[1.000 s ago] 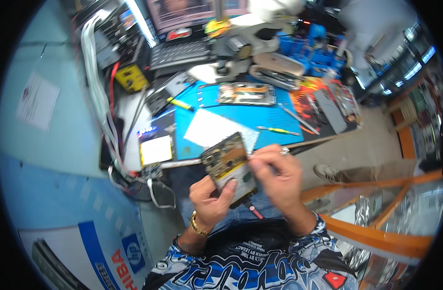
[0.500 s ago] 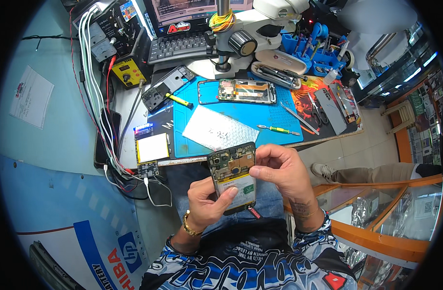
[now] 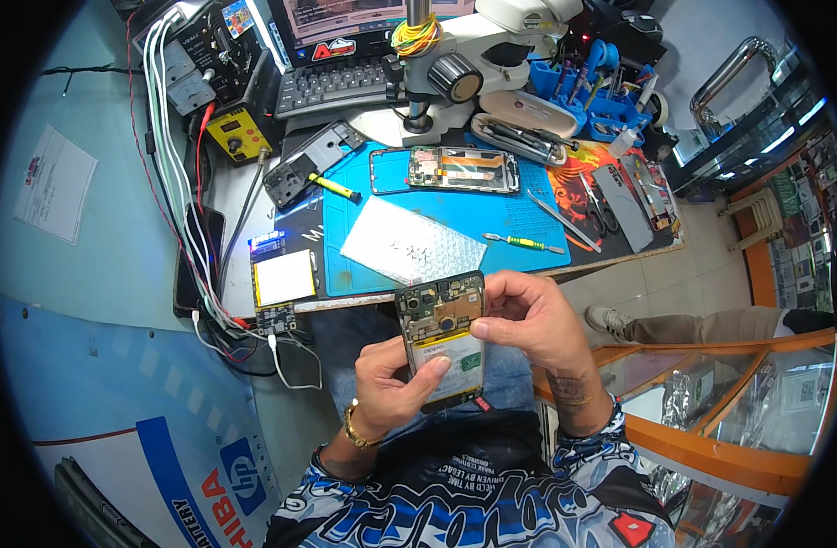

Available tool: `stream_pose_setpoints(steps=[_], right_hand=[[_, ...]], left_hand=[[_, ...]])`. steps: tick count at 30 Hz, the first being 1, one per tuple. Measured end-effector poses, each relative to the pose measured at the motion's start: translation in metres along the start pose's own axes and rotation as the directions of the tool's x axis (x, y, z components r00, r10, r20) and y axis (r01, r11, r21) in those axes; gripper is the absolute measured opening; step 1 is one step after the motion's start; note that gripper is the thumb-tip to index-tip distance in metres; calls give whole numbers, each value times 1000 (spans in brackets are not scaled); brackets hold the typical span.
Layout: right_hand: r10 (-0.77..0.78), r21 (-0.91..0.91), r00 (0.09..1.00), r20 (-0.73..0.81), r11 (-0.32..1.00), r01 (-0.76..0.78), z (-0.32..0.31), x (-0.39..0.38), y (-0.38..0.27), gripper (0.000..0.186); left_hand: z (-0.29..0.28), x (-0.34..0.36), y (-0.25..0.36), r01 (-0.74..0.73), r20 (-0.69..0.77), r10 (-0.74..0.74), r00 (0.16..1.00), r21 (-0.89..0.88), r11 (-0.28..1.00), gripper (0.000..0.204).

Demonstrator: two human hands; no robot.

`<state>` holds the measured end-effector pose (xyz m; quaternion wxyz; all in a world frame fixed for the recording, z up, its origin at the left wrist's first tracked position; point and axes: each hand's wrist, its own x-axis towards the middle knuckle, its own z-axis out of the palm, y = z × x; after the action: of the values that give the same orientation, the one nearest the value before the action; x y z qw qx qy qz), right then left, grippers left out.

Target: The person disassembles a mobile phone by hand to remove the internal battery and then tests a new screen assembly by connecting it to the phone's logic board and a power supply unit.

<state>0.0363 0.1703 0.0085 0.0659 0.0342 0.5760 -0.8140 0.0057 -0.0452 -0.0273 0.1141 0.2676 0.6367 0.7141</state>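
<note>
An opened smartphone (image 3: 450,315) is held up over my lap, its circuit board bare in the upper part and its white battery below. My left hand (image 3: 391,384) grips its lower left side, thumb lying on the battery. At the upper right edge, my right hand (image 3: 532,315) has thumb and fingers closed on the phone's rim, the thumb tip beside the board. Just beyond the phone lies a bubble-wrap sheet (image 3: 409,239) on the blue work mat (image 3: 345,260). A second opened phone (image 3: 464,171) rests farther back on the mat.
A green double-ended pry tool (image 3: 525,243) and a yellow screwdriver (image 3: 334,187) lie on the mat. Behind stands a microscope (image 3: 455,78) before a laptop (image 3: 336,89). Scissors (image 3: 604,216) are at right; a yellow power unit (image 3: 240,132) and cables at left. A person's leg (image 3: 710,326) shows right.
The view has shifted slightly. The phone sits marginally higher and farther right, with both hands keeping their hold. At the upper right, a blurred pale shape is gone, uncovering a metal handle.
</note>
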Motion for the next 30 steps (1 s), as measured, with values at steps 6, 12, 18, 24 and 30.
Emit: stream_pose_setpoints(steps=[6,12,18,24,30], right_hand=[[-4,33,999,-46,999,6,3,2,13,14],[35,115,999,-16,993,-33,-7,5,27,16],[104,166,994,20,980,-106,-6,2,24,14],[30,135,997,-66,991,-21,-6,6,46,8],[54,141,995,-82,989,-42,-7,4,58,11]], left_hand=[[0,-1,-3,6,10,-7,1000,46,999,18],[-1,-4,-12,109,8,-108,994,-47,993,19],[0,-6,-22,203,0,-206,979,-167,965,20],[1,-4,-27,202,24,-200,979,-89,975,21],[0,-10,-35,262,24,-261,965,-149,954,22]])
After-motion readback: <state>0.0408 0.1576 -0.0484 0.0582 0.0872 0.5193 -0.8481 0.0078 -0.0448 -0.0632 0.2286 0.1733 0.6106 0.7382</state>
